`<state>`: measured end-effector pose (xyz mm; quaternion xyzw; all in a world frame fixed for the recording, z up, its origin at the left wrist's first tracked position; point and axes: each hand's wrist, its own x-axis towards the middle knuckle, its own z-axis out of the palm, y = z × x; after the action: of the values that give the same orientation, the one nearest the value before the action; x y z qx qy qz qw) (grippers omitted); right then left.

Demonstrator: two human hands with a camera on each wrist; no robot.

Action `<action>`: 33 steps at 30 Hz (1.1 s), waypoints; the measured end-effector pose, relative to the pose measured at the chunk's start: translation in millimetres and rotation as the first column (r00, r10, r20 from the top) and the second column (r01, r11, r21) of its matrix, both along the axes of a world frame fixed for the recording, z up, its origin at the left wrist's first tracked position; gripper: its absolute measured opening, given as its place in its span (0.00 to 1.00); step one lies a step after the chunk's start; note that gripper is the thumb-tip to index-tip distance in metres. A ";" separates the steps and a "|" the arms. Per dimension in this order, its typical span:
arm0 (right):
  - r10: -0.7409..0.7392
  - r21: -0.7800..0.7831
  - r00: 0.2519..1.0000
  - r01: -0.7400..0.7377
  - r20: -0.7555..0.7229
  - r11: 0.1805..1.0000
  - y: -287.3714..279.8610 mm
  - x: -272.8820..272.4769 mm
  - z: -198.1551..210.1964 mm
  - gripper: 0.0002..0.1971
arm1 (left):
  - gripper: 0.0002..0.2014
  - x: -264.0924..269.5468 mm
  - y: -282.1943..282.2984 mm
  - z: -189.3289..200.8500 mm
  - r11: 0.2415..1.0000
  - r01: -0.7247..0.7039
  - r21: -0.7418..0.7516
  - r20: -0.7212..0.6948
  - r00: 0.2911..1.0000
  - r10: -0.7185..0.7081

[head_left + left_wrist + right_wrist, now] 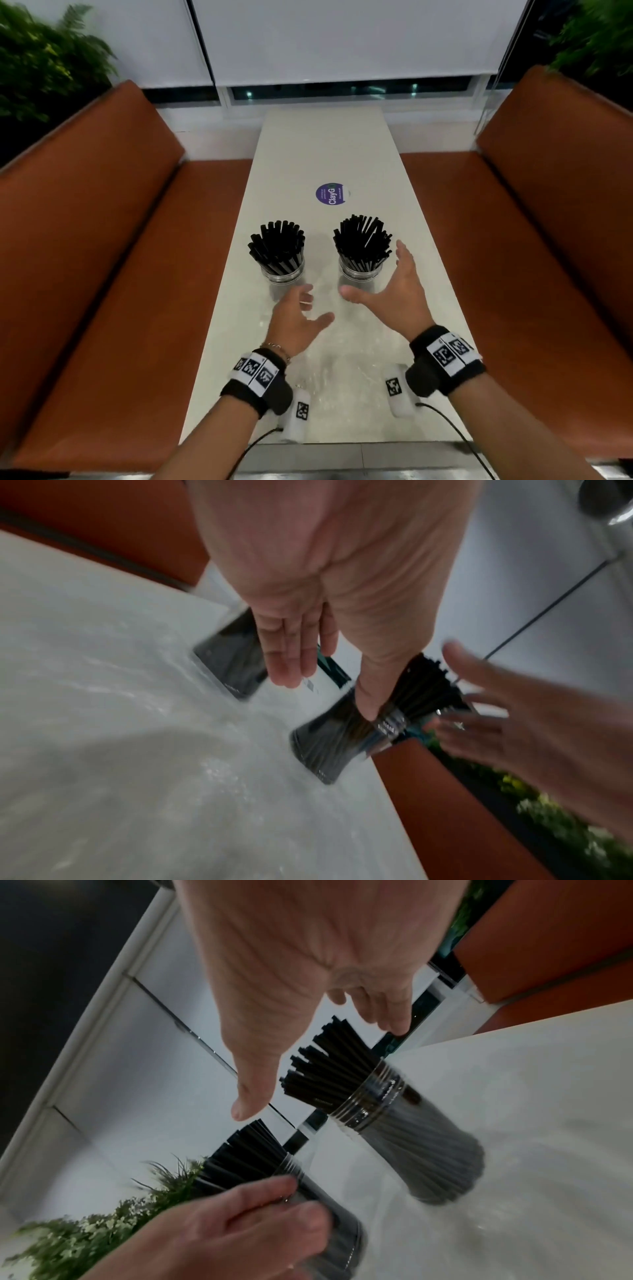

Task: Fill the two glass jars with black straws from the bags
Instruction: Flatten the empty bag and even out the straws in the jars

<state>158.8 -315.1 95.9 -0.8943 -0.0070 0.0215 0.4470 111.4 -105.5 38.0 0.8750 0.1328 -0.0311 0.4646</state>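
Observation:
Two glass jars stand side by side mid-table, the left jar [283,273] and the right jar [359,274]. Each is packed with upright black straws [278,245] [363,240]. My left hand [317,305] hovers just in front of the left jar with relaxed fingers and holds nothing. My right hand [378,274] is spread wide beside the right jar, palm facing it, thumb in front, and is also empty. The right wrist view shows the right jar [411,1137] beyond my thumb and the left jar [339,1229] behind my left hand [240,1218]. Clear crinkled film [329,356], seemingly an empty bag, lies near the front edge.
The pale table [325,147] is long and narrow, with a round purple sticker [330,194] beyond the jars. Orange benches [113,274] [534,274] flank both sides. A window with white blinds closes the far end, and green plants [41,68] stand in the back corners.

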 end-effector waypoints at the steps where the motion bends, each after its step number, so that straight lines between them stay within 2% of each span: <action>1: -0.003 0.012 1.000 0.003 0.009 1.000 9.1 10.9 3.4 0.78 | 0.45 12.6 -11.2 -3.4 0.999 0.037 -0.032 -0.031 0.999 -0.038; 3: -0.020 0.010 0.999 0.020 0.030 1.000 23.9 30.1 5.1 0.80 | 0.58 37.4 -28.1 -8.3 0.994 0.108 0.028 -0.081 0.991 -0.106; 4: -0.027 0.001 0.999 0.027 0.040 1.000 29.6 37.7 4.6 0.81 | 0.60 47.4 -34.4 -7.6 0.991 0.124 0.054 -0.080 0.990 -0.120; 5: -0.029 -0.012 0.998 0.030 0.054 0.999 34.2 44.3 2.8 0.80 | 0.55 59.6 -37.3 -9.9 0.984 0.156 0.092 -0.035 0.988 -0.153; 6: -0.027 -0.026 0.997 0.029 0.071 0.999 38.4 49.8 0.5 0.80 | 0.44 69.3 -41.0 -6.3 0.980 0.179 0.087 0.037 0.982 -0.183; 7: -0.022 -0.042 0.996 0.025 0.087 0.999 42.2 54.2 -0.8 0.79 | 0.32 79.8 -46.8 -8.8 0.970 0.219 -0.101 0.091 0.973 -0.210; 8: -0.015 -0.060 0.995 0.021 0.100 0.998 45.6 58.3 -2.3 0.78 | 0.29 89.3 -50.2 -8.9 0.930 0.212 -0.301 0.194 0.968 -0.158; 9: -0.007 -0.083 0.993 0.016 0.115 0.996 49.2 62.2 -2.7 0.77 | 0.28 98.4 -53.6 -8.8 0.865 0.177 -0.470 0.235 0.969 -0.070; 11: 0.013 -0.149 0.990 0.008 0.137 0.989 55.6 71.2 -2.1 0.74 | 0.25 104.2 -63.8 -3.6 0.800 0.143 -0.582 0.237 0.971 -0.001; 13: 0.044 -0.219 0.989 -0.011 0.144 0.976 62.4 80.1 0.3 0.70 | 0.23 108.2 -70.6 3.9 0.771 0.014 -0.637 0.154 0.982 0.109; 14: 0.062 -0.256 0.987 -0.023 0.145 0.967 65.2 86.3 1.5 0.67 | 0.22 109.3 -74.9 7.5 0.786 -0.011 -0.618 0.135 0.984 0.120; 15: 0.087 -0.299 0.985 -0.040 0.146 0.953 67.9 92.4 2.4 0.63 | 0.20 111.5 -77.0 0.3 0.872 0.025 -0.490 0.169 0.983 0.067; 16: 0.117 -0.346 0.982 -0.059 0.150 0.936 69.9 97.8 2.5 0.58 | 0.17 110.0 -78.4 -2.5 0.979 0.035 -0.200 0.172 0.985 -0.001; 17: 0.147 -0.379 0.976 -0.076 0.162 0.922 71.3 103.0 2.4 0.51 | 0.16 111.6 -78.7 -9.1 0.994 0.107 -0.026 0.143 0.984 -0.102; 18: 0.170 -0.393 0.969 -0.087 0.181 0.915 71.4 107.7 1.6 0.43 | 0.19 113.8 -81.4 -16.5 0.996 0.089 -0.025 0.081 0.993 -0.087; 19: 0.188 -0.390 0.961 -0.097 0.204 0.916 70.4 111.4 0.6 0.35 | 0.24 115.4 -82.1 -22.5 0.998 0.007 -0.060 0.052 0.999 -0.004; 21: 0.221 -0.354 0.941 -0.122 0.255 0.927 66.4 117.8 -0.7 0.19 | 0.31 114.4 -81.4 -24.9 0.980 -0.134 -0.147 0.111 0.982 0.151; 23: 0.259 -0.305 0.923 -0.170 0.284 0.937 60.3 124.6 -0.3 0.10 | 0.40 117.3 -79.5 -24.0 0.982 -0.135 -0.129 0.162 0.975 0.155; 25: 0.314 -0.262 0.910 -0.244 0.270 0.934 52.6 131.6 3.5 0.07 | 0.46 119.7 -77.7 -25.0 0.989 -0.103 -0.106 0.146 0.982 0.118; 28: 0.350 -0.186 0.890 -0.306 0.292 0.934 36.8 137.9 9.5 0.05 | 0.49 121.0 -71.2 -28.1 0.989 -0.094 -0.115 0.120 0.987 0.108; 31: 0.358 -0.120 0.870 -0.338 0.338 0.934 18.7 136.0 7.8 0.04 | 0.50 120.1 -65.2 -27.4 0.989 -0.071 -0.126 0.136 0.987 0.088; 33: 0.404 -0.144 0.852 -0.377 0.332 0.915 11.0 134.9 5.1 0.03 | 0.49 119.8 -63.1 -26.7 0.991 -0.058 -0.122 0.154 0.985 0.077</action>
<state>293.7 -304.1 100.9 -0.8789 -0.2682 -0.0496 0.3913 231.2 -168.6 11.3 0.8408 0.1230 0.0467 0.5250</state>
